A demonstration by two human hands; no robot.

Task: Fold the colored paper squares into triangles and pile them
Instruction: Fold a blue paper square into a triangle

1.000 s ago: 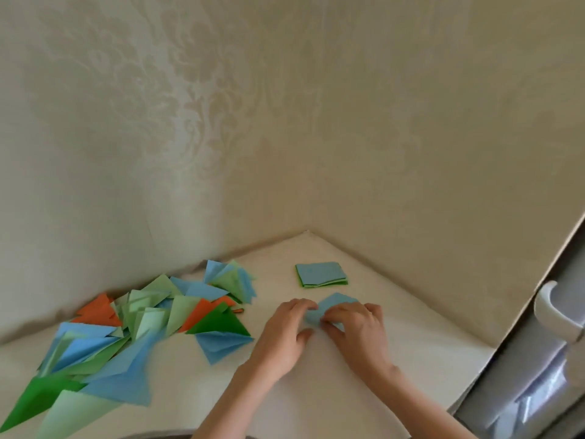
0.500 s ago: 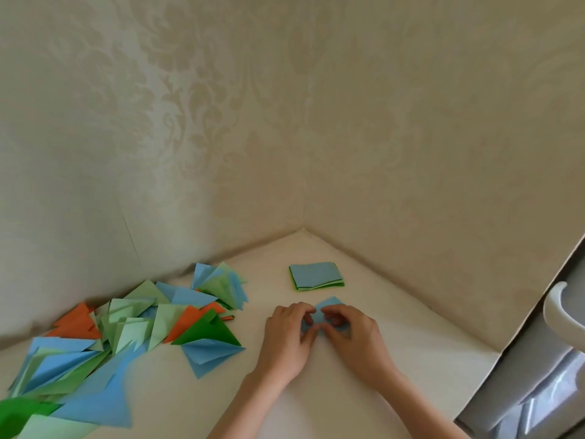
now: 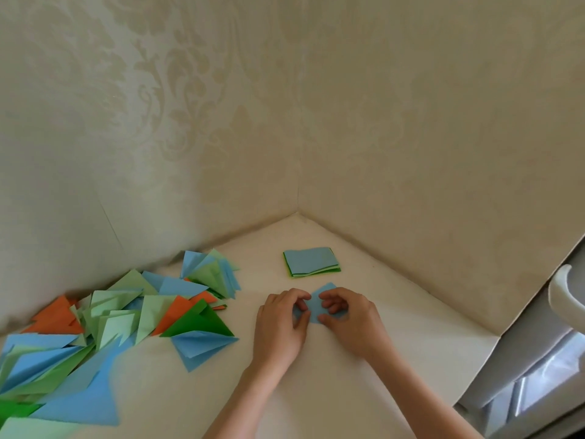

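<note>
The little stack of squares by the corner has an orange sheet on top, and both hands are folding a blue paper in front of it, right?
Not quite. In the head view the stack of squares has a blue sheet on top, not orange. The rest holds: the left hand and right hand are both folding a blue paper in front of it.

Both hands are pinching a blue paper square [image 3: 316, 304] flat on the tabletop [image 3: 395, 312], left hand [image 3: 280, 324] and right hand [image 3: 351, 318] side by side. Unfolded stack [image 3: 311, 262] sits just behind, messy triangle pile [image 3: 126, 315] off left.
</note>
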